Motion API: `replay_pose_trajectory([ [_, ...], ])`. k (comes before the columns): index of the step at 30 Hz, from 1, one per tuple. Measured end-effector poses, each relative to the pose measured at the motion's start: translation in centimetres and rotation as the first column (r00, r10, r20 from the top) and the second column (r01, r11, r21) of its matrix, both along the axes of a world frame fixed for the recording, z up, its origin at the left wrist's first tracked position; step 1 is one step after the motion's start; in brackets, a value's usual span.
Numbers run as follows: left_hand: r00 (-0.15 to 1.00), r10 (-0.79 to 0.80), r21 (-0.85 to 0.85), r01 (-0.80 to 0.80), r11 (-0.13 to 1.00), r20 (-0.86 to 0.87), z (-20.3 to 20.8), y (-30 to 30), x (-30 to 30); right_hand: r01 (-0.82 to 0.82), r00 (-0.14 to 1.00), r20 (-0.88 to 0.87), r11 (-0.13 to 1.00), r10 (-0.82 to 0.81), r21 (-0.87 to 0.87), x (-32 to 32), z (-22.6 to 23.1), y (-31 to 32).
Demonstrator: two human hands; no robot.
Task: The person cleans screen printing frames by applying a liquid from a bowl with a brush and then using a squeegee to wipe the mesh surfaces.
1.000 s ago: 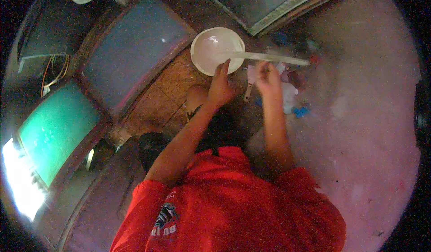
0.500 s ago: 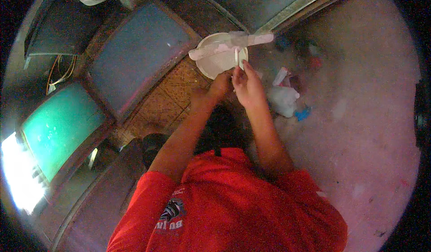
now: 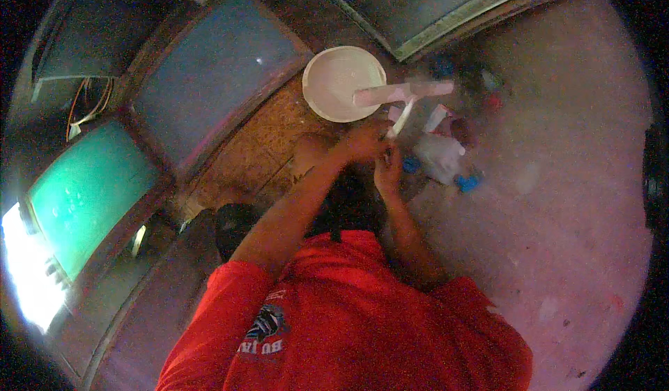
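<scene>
A T-shaped tool (image 3: 373, 96) has a long pale pink bar for a head and a white handle. Its bar reaches over the right rim of a round whitish basin (image 3: 311, 104). My left hand (image 3: 366, 143) is closed around the lower part of the handle. Just below it, my right hand (image 3: 388, 173) has its fingers bent and drawn together close to the left one. What those right fingers hold, if anything, is hidden in the dim, grainy picture.
Dark framed panels (image 3: 216, 77) stand to the left and at the top, with a bright green panel (image 3: 90, 196) at far left. A white plastic bag (image 3: 439, 155) and blue scraps (image 3: 468, 182) lie on the floor right of my hands. Brown tiles (image 3: 254, 150) show below the basin.
The tool has swung from across the basin toward the right, uncovering most of the basin. Both hands have come lower and closer together, the left one shifting right.
</scene>
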State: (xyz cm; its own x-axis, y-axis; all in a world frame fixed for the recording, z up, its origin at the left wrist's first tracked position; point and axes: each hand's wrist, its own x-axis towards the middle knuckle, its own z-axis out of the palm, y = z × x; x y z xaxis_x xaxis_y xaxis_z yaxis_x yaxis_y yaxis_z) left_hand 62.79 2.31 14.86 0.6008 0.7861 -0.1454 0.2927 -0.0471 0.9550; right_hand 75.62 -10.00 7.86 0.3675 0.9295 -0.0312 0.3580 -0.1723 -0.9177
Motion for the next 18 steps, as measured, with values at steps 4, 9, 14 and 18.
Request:
replay_pose_trajectory([
  [4,0.957,0.169,-0.747,0.066,0.662,0.234,4.6,5.3,-5.2,-0.039,0.998,-0.062,0.968,0.024,-0.248,-1.0,4.8,0.8],
  [9,0.979,0.077,-0.689,0.077,0.721,0.19,9.4,8.1,-6.0,-0.164,0.986,-0.096,0.922,0.139,-0.351,0.1,6.2,-0.2],
  [14,0.98,-0.016,-0.524,0.119,0.843,0.197,6.1,10.1,-6.8,-0.28,0.929,0.125,0.881,0.349,-0.383,1.9,4.2,-0.1],
  [18,0.985,0.046,-0.41,0.026,0.912,0.164,6.7,8.5,-9.7,-0.324,0.839,0.337,0.89,0.427,-0.321,0.7,4.9,0.8],
])
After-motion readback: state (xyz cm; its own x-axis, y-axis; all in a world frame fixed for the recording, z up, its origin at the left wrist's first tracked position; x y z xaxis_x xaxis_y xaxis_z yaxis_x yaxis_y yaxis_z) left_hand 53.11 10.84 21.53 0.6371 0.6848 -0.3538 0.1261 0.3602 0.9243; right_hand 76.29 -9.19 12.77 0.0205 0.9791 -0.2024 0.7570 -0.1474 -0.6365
